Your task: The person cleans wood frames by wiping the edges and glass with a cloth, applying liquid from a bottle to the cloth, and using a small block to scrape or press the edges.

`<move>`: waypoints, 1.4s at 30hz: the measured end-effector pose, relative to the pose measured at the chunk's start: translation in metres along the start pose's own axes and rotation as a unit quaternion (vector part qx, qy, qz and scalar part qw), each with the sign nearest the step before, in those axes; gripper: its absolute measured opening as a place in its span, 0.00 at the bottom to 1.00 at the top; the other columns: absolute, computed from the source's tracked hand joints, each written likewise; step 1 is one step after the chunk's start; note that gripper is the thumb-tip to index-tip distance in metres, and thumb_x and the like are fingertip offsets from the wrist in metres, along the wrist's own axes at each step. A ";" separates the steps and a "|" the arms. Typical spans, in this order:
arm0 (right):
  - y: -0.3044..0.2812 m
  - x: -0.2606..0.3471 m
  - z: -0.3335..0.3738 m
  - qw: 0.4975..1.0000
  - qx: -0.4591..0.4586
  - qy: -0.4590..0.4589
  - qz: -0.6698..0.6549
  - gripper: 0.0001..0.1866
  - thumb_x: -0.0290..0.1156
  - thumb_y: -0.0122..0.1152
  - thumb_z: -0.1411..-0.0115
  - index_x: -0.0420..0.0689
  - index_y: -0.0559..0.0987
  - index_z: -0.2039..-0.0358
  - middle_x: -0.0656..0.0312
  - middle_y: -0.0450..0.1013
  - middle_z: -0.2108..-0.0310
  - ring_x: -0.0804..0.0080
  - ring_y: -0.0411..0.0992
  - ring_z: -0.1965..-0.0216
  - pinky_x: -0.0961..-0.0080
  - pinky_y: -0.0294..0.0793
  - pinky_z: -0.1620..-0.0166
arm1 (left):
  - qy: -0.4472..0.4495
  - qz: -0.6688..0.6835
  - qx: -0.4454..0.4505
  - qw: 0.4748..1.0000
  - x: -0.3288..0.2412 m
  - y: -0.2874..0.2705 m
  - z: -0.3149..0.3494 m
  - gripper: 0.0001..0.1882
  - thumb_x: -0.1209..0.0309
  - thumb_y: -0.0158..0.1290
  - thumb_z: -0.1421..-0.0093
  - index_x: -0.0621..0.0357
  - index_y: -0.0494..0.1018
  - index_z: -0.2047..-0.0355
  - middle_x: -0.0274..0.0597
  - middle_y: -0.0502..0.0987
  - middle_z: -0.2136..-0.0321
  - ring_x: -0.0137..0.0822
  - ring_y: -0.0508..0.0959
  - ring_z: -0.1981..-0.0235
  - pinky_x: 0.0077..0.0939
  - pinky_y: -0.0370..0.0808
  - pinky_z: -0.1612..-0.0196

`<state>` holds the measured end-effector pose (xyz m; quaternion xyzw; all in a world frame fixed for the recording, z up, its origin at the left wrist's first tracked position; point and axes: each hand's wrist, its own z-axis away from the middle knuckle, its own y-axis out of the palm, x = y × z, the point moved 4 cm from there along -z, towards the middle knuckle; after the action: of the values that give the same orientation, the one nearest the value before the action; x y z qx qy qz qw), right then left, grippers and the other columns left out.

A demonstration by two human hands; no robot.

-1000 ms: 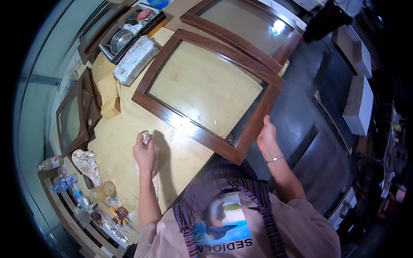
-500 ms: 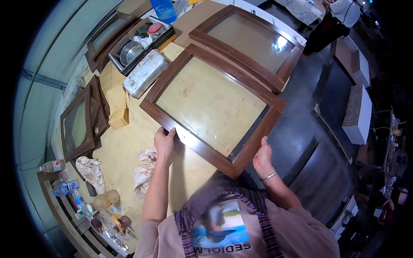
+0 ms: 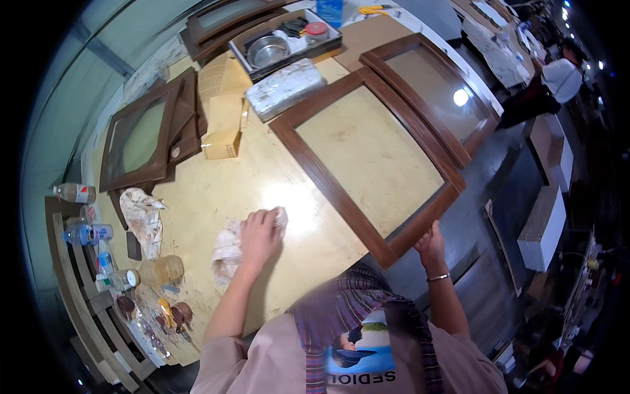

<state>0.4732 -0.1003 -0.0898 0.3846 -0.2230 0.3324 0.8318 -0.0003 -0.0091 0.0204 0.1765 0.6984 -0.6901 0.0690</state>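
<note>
Two things are in my keeping: my left grip (image 3: 261, 235) is bunched onto a stained white cloth (image 3: 226, 256) on the desk (image 3: 197, 190), and my right grip (image 3: 430, 249) is clamped on the near right edge of a brown wooden frame (image 3: 335, 190). That frame lies mostly on the desk, its near corner jutting past the desk's edge (a second frame (image 3: 394, 50) rests right alongside it). Just beyond its left corner sits a whitish wrapped block (image 3: 285, 88).
</note>
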 end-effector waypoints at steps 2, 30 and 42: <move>0.029 0.007 0.007 0.997 -0.056 -0.014 0.050 0.18 0.51 0.42 0.30 0.54 0.73 0.68 0.70 0.70 0.76 0.79 0.66 0.80 0.78 0.71 0.74 | -0.142 -0.001 0.064 0.988 0.047 -0.010 0.022 0.21 0.62 0.59 0.48 0.52 0.77 0.53 0.45 0.78 0.61 0.46 0.75 0.54 0.41 0.71 0.52; 0.493 -0.105 -0.101 0.925 0.251 0.061 0.279 0.14 0.37 0.51 0.34 0.37 0.74 0.66 0.56 0.73 0.71 0.70 0.74 0.72 0.75 0.77 0.68 | -0.307 0.754 -0.284 0.506 0.225 -0.045 -0.059 0.19 0.84 0.48 0.39 0.64 0.63 0.48 0.50 0.74 0.55 0.43 0.79 0.59 0.37 0.81 0.62; 0.589 -0.122 -0.130 0.975 0.104 0.016 0.195 0.25 0.51 0.42 0.30 0.37 0.66 0.52 0.46 0.73 0.71 0.52 0.75 0.75 0.58 0.80 0.72 | -0.307 0.773 -0.249 0.496 0.163 -0.063 -0.017 0.19 0.81 0.53 0.40 0.66 0.64 0.49 0.46 0.76 0.58 0.37 0.78 0.57 0.34 0.79 0.52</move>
<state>-0.0218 0.2401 0.0445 0.4125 -0.2448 0.5156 0.7100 -0.1707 0.0338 0.0248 0.3982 0.3603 -0.1690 0.8265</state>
